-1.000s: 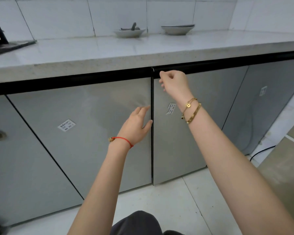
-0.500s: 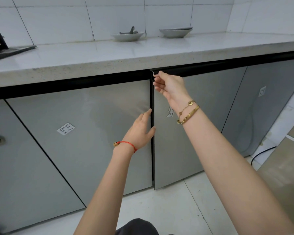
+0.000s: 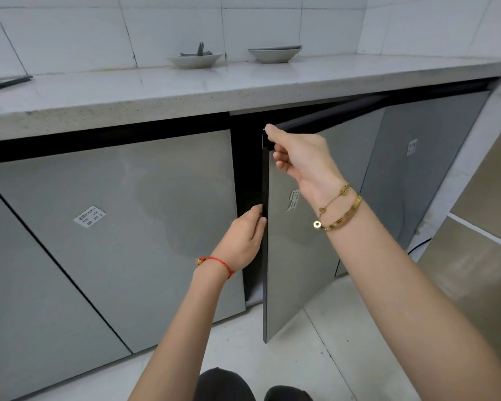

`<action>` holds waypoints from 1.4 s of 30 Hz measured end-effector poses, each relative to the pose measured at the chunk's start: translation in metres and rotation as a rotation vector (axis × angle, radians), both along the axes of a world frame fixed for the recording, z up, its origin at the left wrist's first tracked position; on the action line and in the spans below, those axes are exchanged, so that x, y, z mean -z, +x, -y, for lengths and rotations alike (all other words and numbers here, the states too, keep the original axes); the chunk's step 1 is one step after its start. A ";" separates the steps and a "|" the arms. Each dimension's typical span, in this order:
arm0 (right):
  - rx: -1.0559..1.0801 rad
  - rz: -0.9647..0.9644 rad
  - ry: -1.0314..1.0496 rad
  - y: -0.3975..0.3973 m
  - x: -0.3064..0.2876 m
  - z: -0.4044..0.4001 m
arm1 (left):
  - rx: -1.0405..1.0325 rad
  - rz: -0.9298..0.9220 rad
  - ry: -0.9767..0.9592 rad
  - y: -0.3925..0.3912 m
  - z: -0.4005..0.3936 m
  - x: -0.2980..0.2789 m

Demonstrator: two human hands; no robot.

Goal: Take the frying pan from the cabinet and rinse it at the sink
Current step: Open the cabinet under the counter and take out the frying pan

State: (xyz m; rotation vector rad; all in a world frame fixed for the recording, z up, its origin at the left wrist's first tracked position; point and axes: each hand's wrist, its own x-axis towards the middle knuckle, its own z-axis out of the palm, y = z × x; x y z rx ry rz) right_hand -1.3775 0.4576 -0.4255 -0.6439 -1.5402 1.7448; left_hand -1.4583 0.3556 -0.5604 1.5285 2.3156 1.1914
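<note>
Both hands (image 3: 302,157) (image 3: 243,241) gripping the half-open cabinet door (image 3: 298,256) edge

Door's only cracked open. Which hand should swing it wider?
Probably right. The right hand already grips the cabinet door at its top free corner. The left hand only has fingers round the door's edge lower down.

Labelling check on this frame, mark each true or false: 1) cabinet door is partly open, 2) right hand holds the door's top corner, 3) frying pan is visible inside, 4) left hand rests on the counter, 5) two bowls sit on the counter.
1) True: the cabinet door is ajar.
2) True: the right hand grips its top corner.
3) False: the gap shows only darkness.
4) False: the left hand holds the door's edge.
5) True: left bowl, right bowl, on the counter.
</note>
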 end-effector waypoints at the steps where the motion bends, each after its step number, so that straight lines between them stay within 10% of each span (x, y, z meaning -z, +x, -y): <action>1: 0.002 0.001 0.006 0.008 0.000 0.000 | 0.017 -0.008 0.008 0.006 0.000 0.000; 15: 0.084 0.009 0.087 0.108 0.002 -0.004 | 0.202 -0.233 -0.107 0.079 -0.019 -0.007; 42: 1.030 0.524 1.356 0.273 0.021 -0.075 | 0.337 -0.464 0.191 0.220 -0.148 0.013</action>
